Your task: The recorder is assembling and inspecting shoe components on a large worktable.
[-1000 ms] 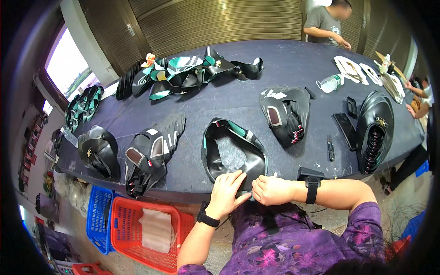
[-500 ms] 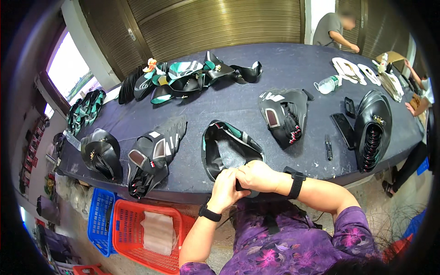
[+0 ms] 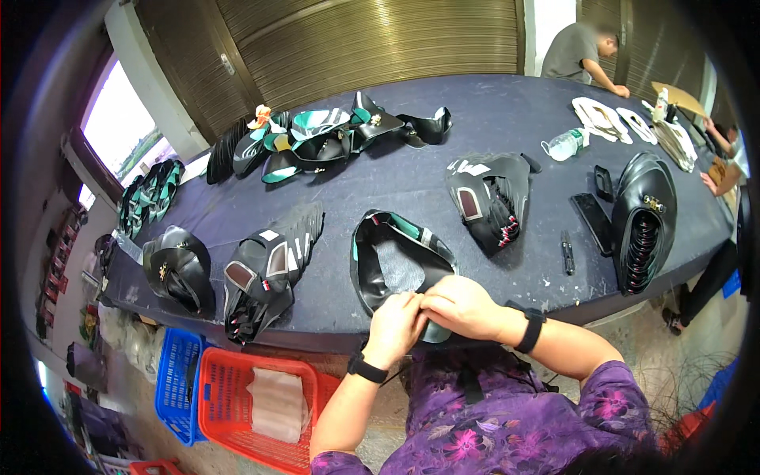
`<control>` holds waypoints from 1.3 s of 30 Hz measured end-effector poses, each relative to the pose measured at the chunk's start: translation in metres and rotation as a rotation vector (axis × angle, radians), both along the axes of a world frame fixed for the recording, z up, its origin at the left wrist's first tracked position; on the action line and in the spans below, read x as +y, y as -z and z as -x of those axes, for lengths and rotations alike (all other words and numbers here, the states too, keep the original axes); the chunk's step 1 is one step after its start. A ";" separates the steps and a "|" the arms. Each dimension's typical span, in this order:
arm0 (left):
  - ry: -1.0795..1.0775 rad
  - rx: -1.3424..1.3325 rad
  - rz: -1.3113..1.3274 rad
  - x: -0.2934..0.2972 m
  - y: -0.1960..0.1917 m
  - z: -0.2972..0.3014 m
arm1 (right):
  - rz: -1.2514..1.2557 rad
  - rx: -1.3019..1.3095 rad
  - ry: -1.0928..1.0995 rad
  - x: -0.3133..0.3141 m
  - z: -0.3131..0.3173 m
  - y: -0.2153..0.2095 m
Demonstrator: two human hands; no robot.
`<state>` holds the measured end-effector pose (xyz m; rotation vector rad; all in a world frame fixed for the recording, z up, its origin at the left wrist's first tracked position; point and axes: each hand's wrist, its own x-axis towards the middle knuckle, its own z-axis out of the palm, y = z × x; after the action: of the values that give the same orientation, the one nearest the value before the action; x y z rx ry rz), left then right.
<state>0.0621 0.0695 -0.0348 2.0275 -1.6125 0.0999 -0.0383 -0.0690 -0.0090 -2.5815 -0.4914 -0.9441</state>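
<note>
A black leather shoe upper (image 3: 368, 261) with green and grey lining patches stands at the table's front edge, its opening facing up. My left hand (image 3: 393, 326) pinches the near rim of this upper, fingers closed. Right beside it, my right hand (image 3: 461, 309) closes on the same rim, the fingertips of both hands meeting. What lies between the fingertips is hidden. To the left rests a stack of black and grey uppers (image 3: 273, 265) with brown patches. A similar stack (image 3: 491, 198) sits to the right, beyond my right hand.
Loose uppers (image 3: 321, 146) lie piled at the back left. On the right are a pen (image 3: 568, 253), a phone (image 3: 592, 223), nested black uppers (image 3: 645, 218) and a plastic bottle (image 3: 568, 145). A red basket (image 3: 226, 443) stands below the table edge. A person (image 3: 574, 55) works opposite.
My right hand has shifted slightly right along the rim, and my left hand has followed a little. The upper stays in nearly the same place.
</note>
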 end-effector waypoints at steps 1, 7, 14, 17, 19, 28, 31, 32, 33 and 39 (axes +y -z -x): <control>-0.040 -0.076 0.023 0.001 0.003 0.005 | -0.060 -0.080 -0.037 0.002 0.008 -0.002; -0.003 -0.221 0.018 -0.003 0.004 0.007 | 0.184 0.271 0.065 -0.004 0.039 0.030; -0.075 0.029 0.038 0.001 -0.002 -0.005 | 0.225 0.397 0.175 -0.001 0.041 0.043; -0.066 0.155 0.022 0.005 -0.002 -0.010 | 0.144 0.385 0.154 -0.002 0.041 0.043; 0.030 0.122 0.174 0.008 0.003 -0.008 | 0.053 0.370 0.097 -0.007 0.038 0.044; 0.055 -0.222 0.027 0.007 0.015 0.010 | -1.227 0.488 0.180 -0.019 0.017 0.044; 0.075 -0.334 -0.016 0.007 0.011 0.011 | -0.924 0.501 0.470 -0.022 0.007 0.040; 0.082 -0.393 -0.053 0.007 0.010 0.011 | -0.831 0.393 0.421 -0.022 0.005 0.042; 0.090 -0.391 -0.055 0.008 0.010 0.011 | -0.835 0.393 0.427 -0.022 0.004 0.045; 0.096 -0.340 0.007 0.009 0.015 0.006 | -0.658 0.398 0.378 -0.017 0.006 0.045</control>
<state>0.0564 0.0780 -0.0499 2.0040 -1.9073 0.4346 -0.0438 -0.0856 -0.0537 -2.1764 0.3732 -0.5368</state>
